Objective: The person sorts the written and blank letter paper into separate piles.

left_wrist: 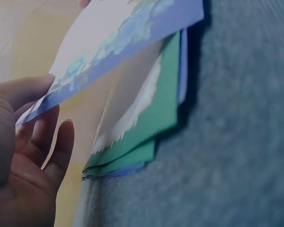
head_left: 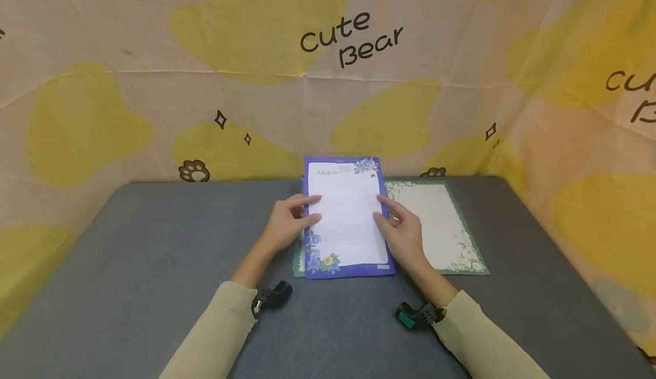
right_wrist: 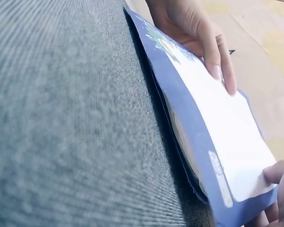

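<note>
Both hands hold a sheet of stationery paper (head_left: 345, 225) with a blue-purple border, printed flowers in two corners and a white lined middle. My left hand (head_left: 289, 222) pinches its left edge, thumb on top and fingers below, as the left wrist view shows. On the opposite edge, my right hand (head_left: 405, 231) grips it with the thumb on the printed face. The sheet is lifted over a stack of green-bordered and blue-bordered sheets (left_wrist: 165, 104), most of which it hides in the head view.
A green-bordered sheet (head_left: 435, 225) with white flowers lies to the right, partly behind the right hand. All of it rests on a dark grey table (head_left: 179, 242). A yellow and cream patterned cloth (head_left: 266, 43) hangs behind the table.
</note>
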`<state>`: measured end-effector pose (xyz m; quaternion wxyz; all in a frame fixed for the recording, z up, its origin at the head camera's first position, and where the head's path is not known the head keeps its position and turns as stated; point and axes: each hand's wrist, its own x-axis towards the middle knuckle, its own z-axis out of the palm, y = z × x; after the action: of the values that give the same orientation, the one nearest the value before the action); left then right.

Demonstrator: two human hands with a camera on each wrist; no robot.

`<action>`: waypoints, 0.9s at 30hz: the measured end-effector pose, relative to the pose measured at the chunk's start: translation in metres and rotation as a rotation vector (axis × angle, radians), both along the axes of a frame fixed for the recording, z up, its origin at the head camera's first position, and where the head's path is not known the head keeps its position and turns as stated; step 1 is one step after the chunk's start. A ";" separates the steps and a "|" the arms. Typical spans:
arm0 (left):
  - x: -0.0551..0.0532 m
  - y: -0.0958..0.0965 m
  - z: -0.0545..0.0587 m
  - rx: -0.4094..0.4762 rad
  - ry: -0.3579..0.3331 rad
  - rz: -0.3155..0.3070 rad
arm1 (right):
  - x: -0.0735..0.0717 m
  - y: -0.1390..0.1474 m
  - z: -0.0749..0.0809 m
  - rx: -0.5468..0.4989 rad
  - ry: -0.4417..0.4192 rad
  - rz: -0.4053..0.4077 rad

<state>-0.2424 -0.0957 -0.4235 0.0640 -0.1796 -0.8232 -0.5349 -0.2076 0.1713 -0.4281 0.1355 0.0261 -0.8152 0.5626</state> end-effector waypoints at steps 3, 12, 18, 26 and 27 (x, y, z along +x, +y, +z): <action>0.001 -0.001 0.004 -0.038 -0.006 -0.019 | 0.001 -0.002 0.002 0.073 0.004 -0.061; -0.002 -0.018 0.022 -0.069 -0.023 -0.009 | 0.003 -0.010 0.013 0.172 0.027 -0.067; -0.005 -0.045 0.031 -0.105 -0.030 -0.038 | 0.000 -0.026 0.021 0.147 0.019 0.019; -0.005 -0.086 0.040 -0.175 -0.113 -0.012 | -0.004 -0.056 0.035 0.119 -0.080 0.127; -0.004 -0.091 0.042 -0.189 -0.123 -0.008 | -0.005 -0.059 0.036 0.132 -0.090 0.140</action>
<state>-0.2463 -0.1865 -0.3814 -0.0062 -0.1549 -0.8714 -0.4654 -0.2124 0.1121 -0.3923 0.0570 0.0667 -0.8519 0.5164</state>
